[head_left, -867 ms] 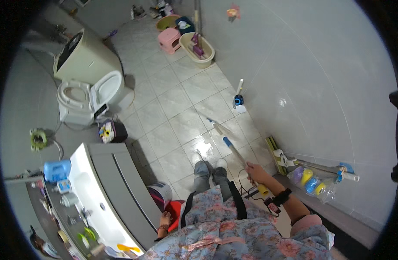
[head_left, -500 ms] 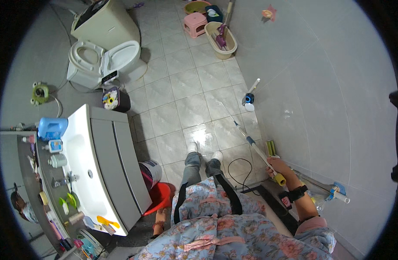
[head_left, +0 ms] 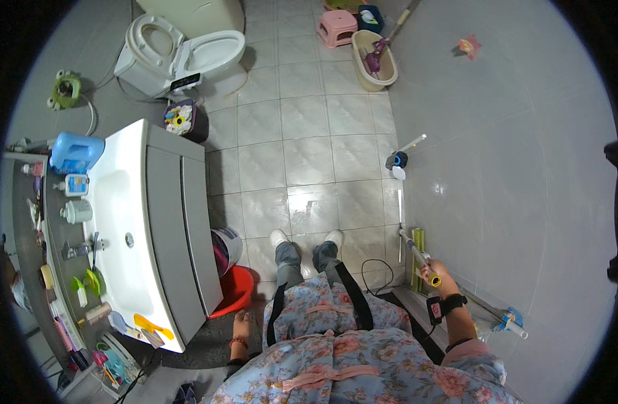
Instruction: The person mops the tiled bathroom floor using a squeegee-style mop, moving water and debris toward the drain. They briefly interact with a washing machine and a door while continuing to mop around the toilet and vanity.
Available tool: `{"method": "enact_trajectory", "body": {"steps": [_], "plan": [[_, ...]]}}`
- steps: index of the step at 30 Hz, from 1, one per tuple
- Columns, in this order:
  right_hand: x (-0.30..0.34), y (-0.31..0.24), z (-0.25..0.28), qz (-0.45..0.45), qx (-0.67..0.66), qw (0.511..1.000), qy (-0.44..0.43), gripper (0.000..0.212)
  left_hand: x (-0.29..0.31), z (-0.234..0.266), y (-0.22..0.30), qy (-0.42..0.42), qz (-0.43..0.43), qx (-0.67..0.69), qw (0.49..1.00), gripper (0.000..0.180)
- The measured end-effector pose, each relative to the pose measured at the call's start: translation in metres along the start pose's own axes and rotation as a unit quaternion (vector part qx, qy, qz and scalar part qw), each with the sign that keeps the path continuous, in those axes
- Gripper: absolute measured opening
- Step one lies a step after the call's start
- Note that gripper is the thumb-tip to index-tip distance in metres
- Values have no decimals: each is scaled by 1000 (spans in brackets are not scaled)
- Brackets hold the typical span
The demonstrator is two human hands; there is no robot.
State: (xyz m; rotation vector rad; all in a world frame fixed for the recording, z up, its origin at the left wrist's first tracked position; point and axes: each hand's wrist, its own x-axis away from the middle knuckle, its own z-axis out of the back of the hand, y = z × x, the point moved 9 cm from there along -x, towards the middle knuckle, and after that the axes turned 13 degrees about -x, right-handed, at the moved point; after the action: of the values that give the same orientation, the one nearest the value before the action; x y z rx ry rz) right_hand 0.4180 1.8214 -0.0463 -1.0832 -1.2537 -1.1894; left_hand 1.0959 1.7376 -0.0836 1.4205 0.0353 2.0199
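Note:
In my right hand (head_left: 431, 269) is the pole of a long-handled floor squeegee (head_left: 416, 252), closed round it near its yellow end. The pole slopes down and away to a long, thin blade (head_left: 400, 209) on the tiles, lying along the foot of the right wall. My left hand (head_left: 242, 326), with a red band at the wrist, hangs by my side, loosely open and with nothing in it. A red basin (head_left: 236, 295) is just beyond it, beside the vanity cabinet.
A white sink (head_left: 113, 202) with bottles stands at left, a toilet (head_left: 211, 54) beyond it. A toilet brush holder (head_left: 395, 161) and green-yellow strips (head_left: 418, 252) stand along the right wall. A black cable (head_left: 383, 266) loops over the floor. Further off are a pink stool (head_left: 337, 28) and beige tub (head_left: 376, 75).
The squeegee has swung right, its blade passing from the open tiles to the wall's foot. My right hand stays on the pole. The whole view has turned slightly.

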Motion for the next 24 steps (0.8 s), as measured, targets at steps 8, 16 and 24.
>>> {"method": "enact_trajectory", "body": {"steps": [8, 16, 24], "plan": [[-93, 4, -31, 105, 42, 992, 55, 12, 7, 30, -61, 16, 71, -11, 997, 40], [-118, 86, -128, 68, 124, 989, 53, 6, 2, 47, -75, -19, 83, 7, 996, 46], [-41, 220, -255, -71, 288, 955, -24, 10, -22, 56, -76, -37, 91, 62, 993, 49]]}}
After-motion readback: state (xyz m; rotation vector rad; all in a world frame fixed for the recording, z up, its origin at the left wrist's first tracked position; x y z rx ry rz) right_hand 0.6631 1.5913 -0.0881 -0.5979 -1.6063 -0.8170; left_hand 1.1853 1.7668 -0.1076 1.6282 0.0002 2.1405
